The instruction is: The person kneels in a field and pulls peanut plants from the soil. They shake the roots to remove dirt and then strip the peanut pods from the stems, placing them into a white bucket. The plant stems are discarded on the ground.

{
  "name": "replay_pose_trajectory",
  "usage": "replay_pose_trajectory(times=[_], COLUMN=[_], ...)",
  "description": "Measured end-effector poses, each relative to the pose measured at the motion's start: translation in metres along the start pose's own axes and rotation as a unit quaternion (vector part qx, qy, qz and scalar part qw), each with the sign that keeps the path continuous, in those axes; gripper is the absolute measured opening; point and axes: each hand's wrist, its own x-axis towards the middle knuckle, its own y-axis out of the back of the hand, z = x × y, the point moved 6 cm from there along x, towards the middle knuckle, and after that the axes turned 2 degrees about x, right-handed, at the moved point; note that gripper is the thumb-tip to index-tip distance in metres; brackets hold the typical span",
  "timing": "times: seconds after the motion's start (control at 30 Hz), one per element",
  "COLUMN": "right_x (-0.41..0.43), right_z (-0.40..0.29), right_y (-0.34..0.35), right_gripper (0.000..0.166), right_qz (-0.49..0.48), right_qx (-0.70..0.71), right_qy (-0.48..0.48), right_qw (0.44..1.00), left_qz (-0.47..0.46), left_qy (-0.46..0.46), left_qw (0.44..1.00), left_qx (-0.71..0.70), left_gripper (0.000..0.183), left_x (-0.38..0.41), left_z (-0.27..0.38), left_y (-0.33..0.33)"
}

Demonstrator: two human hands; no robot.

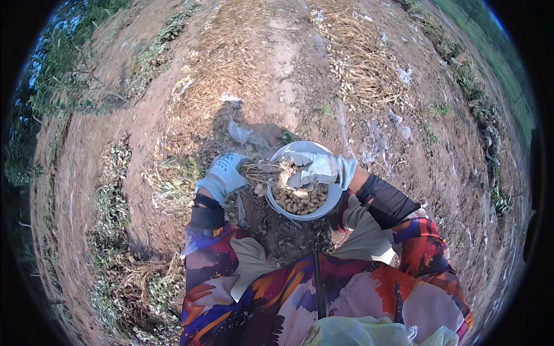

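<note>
A white plastic bucket (326, 211) stands on the soil before me, partly filled with peanuts in their shells (301, 202). My left hand (225, 173), in a light work glove, is closed around the stems of a pulled peanut plant (259, 170) to the left of the bucket. The plant's root end with its pods reaches over the bucket's left rim. My right hand (314, 168), also gloved, is over the bucket with its fingers curled at the pods (284, 175). Its fingertips are partly hidden, so a firm hold there cannot be made out.
Rows of dried peanut plants (368, 56) with pods lie ahead on both sides of a bare soil strip (283, 56). Scraps of plastic film (246, 135) lie beyond the bucket. Leafy plants (110, 216) form a row at the left, and a leafy tree (60, 82) stands at the upper left.
</note>
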Motion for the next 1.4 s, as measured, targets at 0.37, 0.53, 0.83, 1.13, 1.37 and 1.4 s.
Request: replay_pose_trajectory(times=[0.37, 0.53, 0.83, 1.13, 1.37, 1.4], right_x=[0.008, -0.003, 0.009, 0.003, 0.031, 0.028], right_z=[0.007, 0.006, -0.01, -0.009, -0.034, -0.036], right_y=[-0.009, 0.013, 0.002, 0.027, 0.007, 0.005], right_gripper=[0.037, 0.044, 0.048, 0.038, 0.024, 0.024], right_qz=[0.075, 0.168, 0.195, 0.285, 0.327, 0.332], right_qx=[0.278, -0.2, -0.147, -0.315, -0.581, -0.592], right_qy=[0.024, 0.077, 0.017, 0.108, 0.032, 0.031], right_qw=[0.957, 0.962, 0.969, 0.899, 0.744, 0.734], left_qz=[0.002, 0.039, 0.009, -0.011, -0.032, -0.028], left_qy=[0.044, 0.016, 0.058, 0.096, 0.168, 0.147], left_qw=[0.999, 0.999, 0.997, 0.992, 0.975, 0.977], left_qx=[0.012, 0.006, 0.042, 0.082, 0.142, 0.151], left_gripper=[0.047, 0.046, 0.05, 0.048, 0.04, 0.039], left_x=[-0.001, 0.003, -0.004, 0.016, 0.01, 0.013], left_z=[0.008, 0.013, 0.011, 0.017, 0.014, 0.016], left_y=[0.016, 0.009, 0.013, -0.002, -0.001, -0.002])
